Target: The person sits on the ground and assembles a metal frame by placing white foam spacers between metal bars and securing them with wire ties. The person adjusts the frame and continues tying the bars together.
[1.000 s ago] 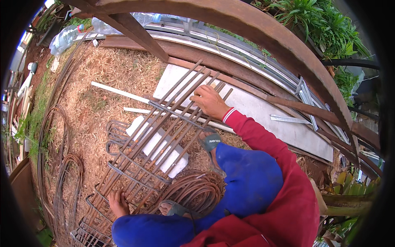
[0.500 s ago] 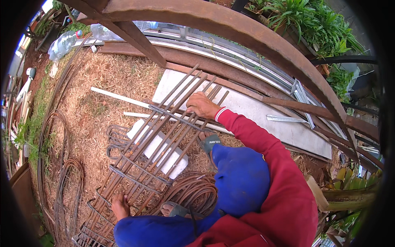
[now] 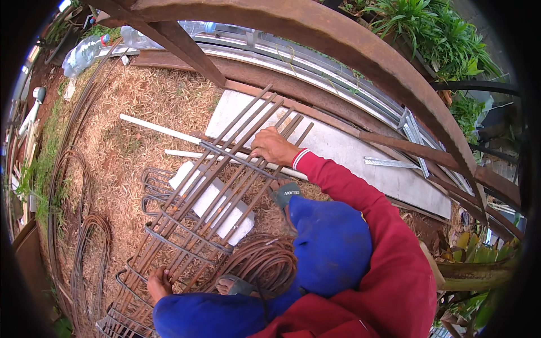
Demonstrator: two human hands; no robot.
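Observation:
A rusty rebar cage (image 3: 191,217) of long bars and bent stirrups lies slanting across the ground before me. Near the far ends of its bars, my right hand (image 3: 275,146) is closed over the bars beside a stirrup (image 3: 234,159); its palm side is hidden. My left hand (image 3: 159,284) grips a bar at the nearer, lower-left part of the cage, thumb and fingers bent round it. Other stirrups (image 3: 183,239) cross the bars between my hands. Several loose bent stirrups (image 3: 153,188) rest against the cage's left side.
Under the cage lies a white block (image 3: 239,228). A coil of rusty wire (image 3: 265,259) sits by my sandalled foot. White strips (image 3: 163,130) and a pale board (image 3: 338,146) lie beyond. A rusty steel frame (image 3: 315,28) arches overhead. Long bent rods (image 3: 56,225) line the left.
My view has shifted slightly, moving the scene a little left. Both hands keep their places on the rebar cage, with hardly any movement.

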